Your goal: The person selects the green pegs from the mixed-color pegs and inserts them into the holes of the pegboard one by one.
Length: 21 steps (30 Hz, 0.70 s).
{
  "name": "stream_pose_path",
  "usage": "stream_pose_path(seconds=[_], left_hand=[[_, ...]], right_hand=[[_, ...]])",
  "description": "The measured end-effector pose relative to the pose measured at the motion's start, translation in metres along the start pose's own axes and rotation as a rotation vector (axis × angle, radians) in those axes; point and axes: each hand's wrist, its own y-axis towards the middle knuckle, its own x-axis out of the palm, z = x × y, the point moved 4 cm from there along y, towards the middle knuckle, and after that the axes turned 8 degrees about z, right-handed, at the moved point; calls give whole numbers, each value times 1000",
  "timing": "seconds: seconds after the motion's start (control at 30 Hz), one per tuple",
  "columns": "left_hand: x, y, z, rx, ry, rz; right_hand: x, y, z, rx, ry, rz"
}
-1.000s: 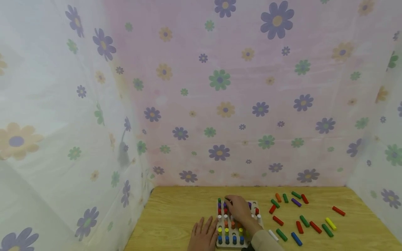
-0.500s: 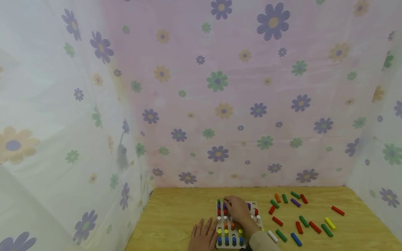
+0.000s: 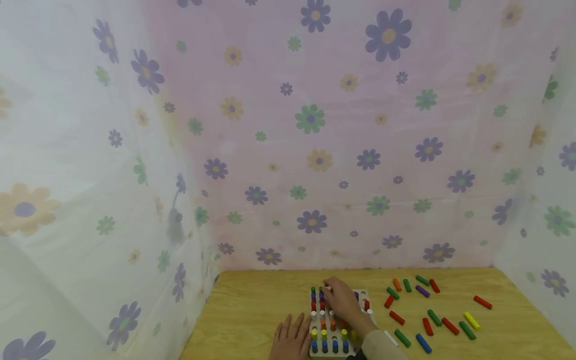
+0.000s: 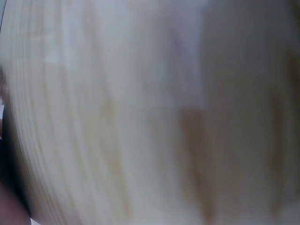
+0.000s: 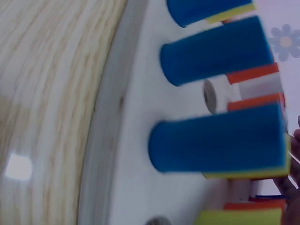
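My left hand (image 3: pixel 290 340) lies on the table against the left side of a white pegboard (image 3: pixel 330 354), fingers extended. The board carries rows of coloured pegs: blue, yellow, orange, white, red, purple and green from near to far. My right hand (image 3: pixel 344 302) reaches over the board to its far row. A green peg (image 3: pixel 321 289) stands upright there, just left of the right fingertips, beside another green peg in the corner. The right hand and forearm hide much of the board's middle. In the right wrist view, blue pegs (image 5: pixel 220 138) stand close to the camera, with fingers (image 5: pixel 293 164) beyond.
Loose pegs lie scattered on the wooden table right of the board, among them a blue peg (image 3: pixel 423 343), a yellow peg (image 3: pixel 472 320) and a red peg (image 3: pixel 483 302). A flower-patterned curtain (image 3: pixel 342 125) encloses the table. The left wrist view is a blur of wood grain.
The right fingertips have shifted slightly up and right, off the green peg, which now shows standing in the far row. The left hand stays put. The head view has shifted a little.
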Motion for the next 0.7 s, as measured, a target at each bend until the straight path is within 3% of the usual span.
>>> stream_pose_path(seconds=[0.27,0.4,0.7], left_hand=[[0,1,-1,24,59,32],[1,1,-3,11,41,26],[4,2,-1,15,2,13]], right_hand=[[-24,-4,2,-13,69,19],[-41,-7,2,-28,80,22],[-72,-22,21,24,48,-50]])
